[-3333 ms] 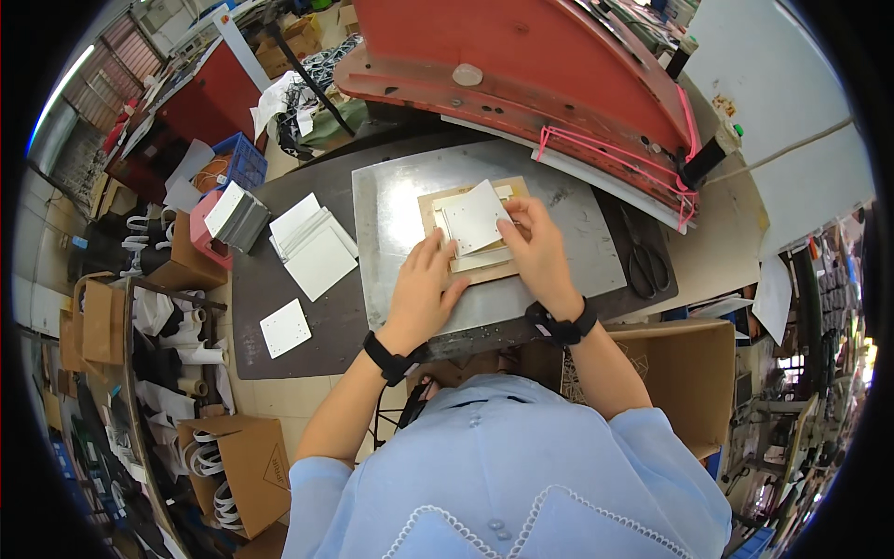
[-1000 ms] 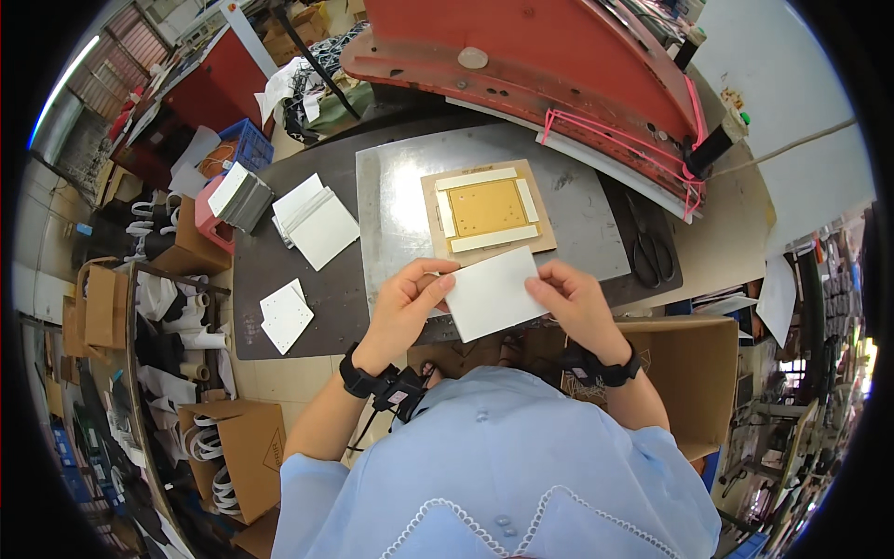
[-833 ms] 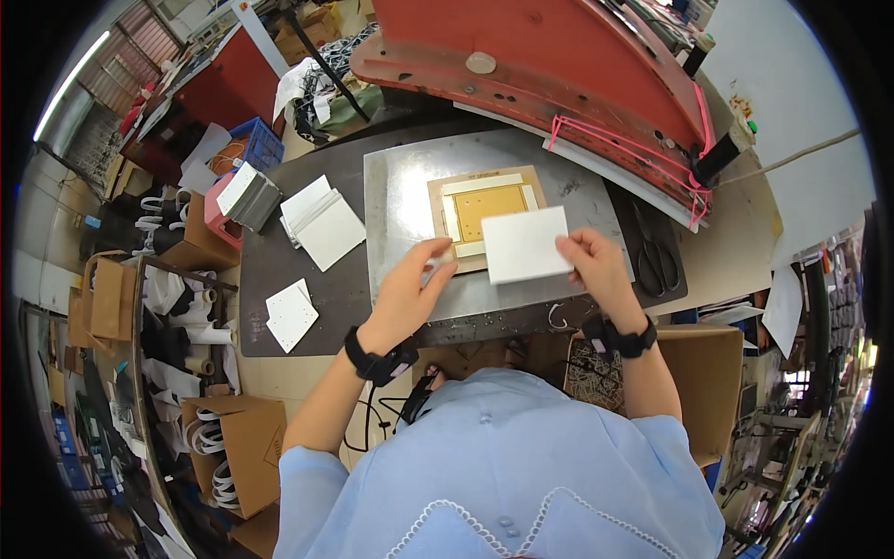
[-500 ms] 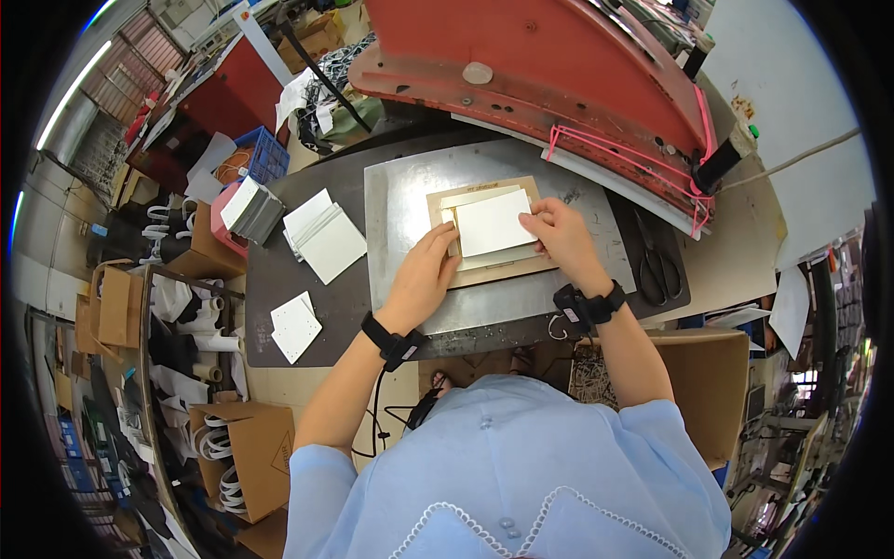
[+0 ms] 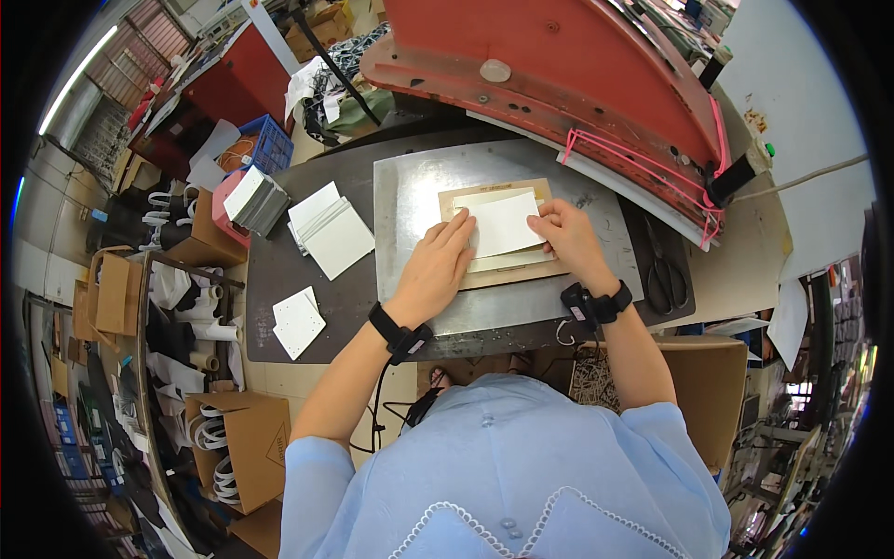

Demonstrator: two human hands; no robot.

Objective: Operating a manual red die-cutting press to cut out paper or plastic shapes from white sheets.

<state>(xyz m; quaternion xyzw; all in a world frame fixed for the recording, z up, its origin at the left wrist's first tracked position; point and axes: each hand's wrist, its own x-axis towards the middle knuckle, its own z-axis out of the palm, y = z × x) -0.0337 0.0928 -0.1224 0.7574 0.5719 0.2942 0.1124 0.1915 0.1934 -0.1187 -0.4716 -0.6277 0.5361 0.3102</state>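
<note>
A white rectangular sheet point(image 5: 505, 224) lies over a pale layer on a tan board point(image 5: 512, 275). Beneath the board is a grey metal plate point(image 5: 402, 196) on the dark table. My right hand point(image 5: 571, 239) pinches the sheet's right edge between thumb and fingers. On the other side, my left hand point(image 5: 431, 265) rests with straight fingers, the tips on the sheet's left edge. Left of the plate sits a fanned stack of white sheets point(image 5: 340, 244). Nearer me are a few smaller white pieces point(image 5: 298, 323) with small dark dots.
A big red machine arm point(image 5: 559, 84) with pink cord rises just beyond the plate. Black-handled scissors point(image 5: 666, 279) lie at the table's right. Another stack of sheets point(image 5: 256, 200) stands at the far left. An open cardboard box point(image 5: 698, 382) is below the right edge.
My left fingers have slid onto the sheet's left edge, and the sheet now bows slightly. The right hand keeps its pinch. The whole view has shifted a little to the right.
</note>
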